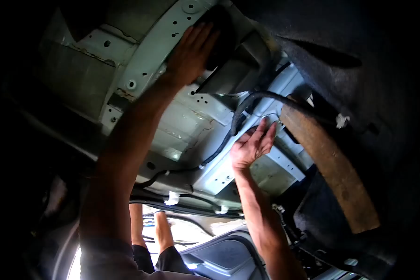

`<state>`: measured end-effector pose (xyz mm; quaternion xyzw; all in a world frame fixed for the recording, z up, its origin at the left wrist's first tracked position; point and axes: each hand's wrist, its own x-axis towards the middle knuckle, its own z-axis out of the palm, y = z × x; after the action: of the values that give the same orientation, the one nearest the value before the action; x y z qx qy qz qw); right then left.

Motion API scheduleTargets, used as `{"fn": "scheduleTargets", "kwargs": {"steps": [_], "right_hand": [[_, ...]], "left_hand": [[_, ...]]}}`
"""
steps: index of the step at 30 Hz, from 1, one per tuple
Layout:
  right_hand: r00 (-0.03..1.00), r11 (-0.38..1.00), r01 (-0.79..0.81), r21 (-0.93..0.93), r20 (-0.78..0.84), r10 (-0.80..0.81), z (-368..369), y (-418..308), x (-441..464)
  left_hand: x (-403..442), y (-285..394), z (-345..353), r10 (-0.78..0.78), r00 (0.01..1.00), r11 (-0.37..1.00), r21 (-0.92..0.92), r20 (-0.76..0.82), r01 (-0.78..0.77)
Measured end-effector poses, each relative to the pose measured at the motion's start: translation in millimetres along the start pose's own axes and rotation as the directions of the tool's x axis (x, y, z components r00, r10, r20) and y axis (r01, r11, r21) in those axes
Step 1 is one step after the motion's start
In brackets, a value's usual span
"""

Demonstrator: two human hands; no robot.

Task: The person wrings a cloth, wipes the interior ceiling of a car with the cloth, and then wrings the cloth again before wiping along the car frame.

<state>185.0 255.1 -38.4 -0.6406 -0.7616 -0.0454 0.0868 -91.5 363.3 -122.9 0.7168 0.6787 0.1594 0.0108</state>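
Note:
Stretched up, my left hand [191,53] lies flat with its fingers extended, against or just over a dark part [221,39] beside the pale metal floor panel [147,53]. Lower and to the right, my right hand [254,144] has its fingers raised and slightly bent beside the light metal rail [219,170]. Nothing shows in its grasp, though its thumb side is partly hidden. A black cable [224,142] runs close to this hand and arches above it. Right of the fingertips is a long curved brown piece [331,163], resting across the metalwork.
Dark lining [322,84] fills the upper right. White connectors [171,198] hang on wiring near the lower edge. Below are a grey door panel [226,254] and bare legs [163,231] in dark shorts. More wiring [284,219] lies beside my right forearm.

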Motion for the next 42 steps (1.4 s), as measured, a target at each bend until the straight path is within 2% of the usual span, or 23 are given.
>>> {"fn": "scheduleTargets", "kwargs": {"steps": [2, 5, 6, 7, 8, 9, 11, 16, 19, 21, 22, 23, 25, 27, 28, 31, 32, 34, 35, 36, 39, 40, 42], "right_hand": [[1.000, 1.000, 0.025, 0.008, -0.017, -0.025, 4.3, 3.6, -1.2], [1.000, 1.000, 0.019, 0.023, 0.013, -0.020, 4.4, 1.9, 0.1], [0.999, 0.999, 0.034, 0.014, -0.001, -0.034, 3.7, 2.2, 2.9], [0.999, 0.999, 0.037, 0.007, -0.011, -0.037, 3.3, 0.7, 2.5], [1.000, 1.000, 0.016, -0.005, -0.004, -0.016, 2.0, -2.6, 1.7], [0.999, 0.999, -0.005, 0.048, 0.037, 0.003, 0.3, -2.3, 1.8], [0.998, 0.997, 0.057, 0.045, -0.010, -0.057, 5.2, 2.6, 1.4], [0.999, 0.999, 0.035, 0.029, 0.006, -0.035, 4.8, 5.4, -0.4], [0.999, 0.999, 0.030, 0.014, 0.020, -0.030, 1.5, 1.4, 2.0], [0.999, 0.999, 0.026, 0.040, 0.028, -0.027, -3.0, -1.8, 3.9], [0.999, 0.999, 0.043, 0.005, 0.017, -0.043, 6.1, 10.0, -1.6], [0.999, 0.999, 0.035, 0.009, 0.010, -0.035, 7.1, 9.3, 1.1], [0.999, 1.000, 0.021, 0.018, 0.023, -0.021, 2.3, 4.2, -0.1], [0.998, 0.997, 0.054, 0.056, -0.016, -0.053, 2.3, 4.6, -1.6], [0.998, 0.997, 0.059, 0.041, -0.020, -0.058, 5.7, 7.6, -2.0], [0.996, 0.997, 0.054, 0.059, -0.077, -0.049, 6.3, 1.3, 0.1], [0.998, 0.999, 0.036, 0.020, -0.047, -0.035, 6.2, 2.2, 0.6], [1.000, 1.000, 0.017, -0.023, -0.014, -0.017, 2.7, -2.2, 0.1], [0.998, 0.999, 0.045, -0.007, -0.046, -0.046, 2.3, -2.3, 0.0], [0.997, 0.999, 0.048, -0.008, -0.055, -0.048, 4.9, -1.4, 0.0], [0.998, 0.999, 0.041, -0.007, -0.041, -0.041, 2.5, -3.4, 1.1], [0.998, 0.999, 0.049, -0.010, -0.036, -0.049, 4.0, -0.6, 0.4], [0.999, 0.999, 0.042, -0.018, -0.030, -0.042, 7.6, 1.1, 0.4]], "left_hand": [[39.9, -13.0, 17.0, 0.106, 0.992, 0.978, -0.173, -0.067, -0.116], [71.7, 0.3, 27.9, 0.038, 0.995, 0.955, -0.290, -0.093, -0.063], [74.8, 9.0, 23.2, -0.015, 0.999, 0.977, -0.212, -0.028, 0.009], [84.2, 10.7, 18.9, 0.010, 0.978, 0.983, -0.176, -0.208, -0.047], [90.9, 12.2, 19.9, 0.005, 0.976, 0.983, -0.179, -0.217, -0.045], [90.6, 12.7, 18.6, 0.005, 0.983, 0.979, -0.201, -0.181, -0.042], [84.8, 16.3, 19.1, 0.010, 0.990, 0.971, -0.233, -0.139, -0.043], [41.8, 27.0, 24.8, 0.089, 0.996, 0.933, -0.347, -0.023, -0.092], [-5.0, 15.0, 13.5, 0.143, 0.981, 0.816, -0.577, 0.133, -0.041], [-28.7, 0.7, 10.8, 0.212, 0.957, 0.773, -0.633, 0.198, -0.040], [-30.6, -13.4, 13.9, 0.307, 0.941, 0.866, -0.454, 0.146, -0.212], [-33.3, -27.5, 18.8, 0.398, 0.913, 0.898, -0.241, 0.092, -0.368], [-3.9, -49.5, -57.7, 0.407, 0.807, 0.898, -0.028, 0.428, -0.439], [5.6, -52.5, -77.9, 0.330, 0.757, 0.888, 0.086, 0.564, -0.451], [8.2, -65.2, -64.4, 0.518, 0.801, 0.842, -0.016, 0.302, -0.539], [14.5, -38.0, -79.0, 0.272, 0.815, 0.945, 0.017, 0.512, -0.326], [11.2, -31.9, -74.4, 0.235, 0.879, 0.967, -0.012, 0.414, -0.253], [1.2, -11.2, -34.8, 0.124, 0.792, 0.992, -0.058, 0.598, -0.111], [-4.0, -6.0, -21.4, 0.069, 0.727, 0.997, -0.059, 0.683, -0.039], [2.8, -0.7, -68.8, 0.304, 0.763, 0.953, -0.172, 0.570, -0.250], [-3.8, 4.3, -34.5, 0.323, 0.784, 0.934, -0.314, 0.530, -0.172], [-10.0, 7.7, -32.1, 0.202, 0.764, 0.951, -0.310, 0.613, -0.002], [-28.3, 30.9, -13.6, 0.316, 0.764, 0.905, -0.421, 0.562, -0.065]]}}
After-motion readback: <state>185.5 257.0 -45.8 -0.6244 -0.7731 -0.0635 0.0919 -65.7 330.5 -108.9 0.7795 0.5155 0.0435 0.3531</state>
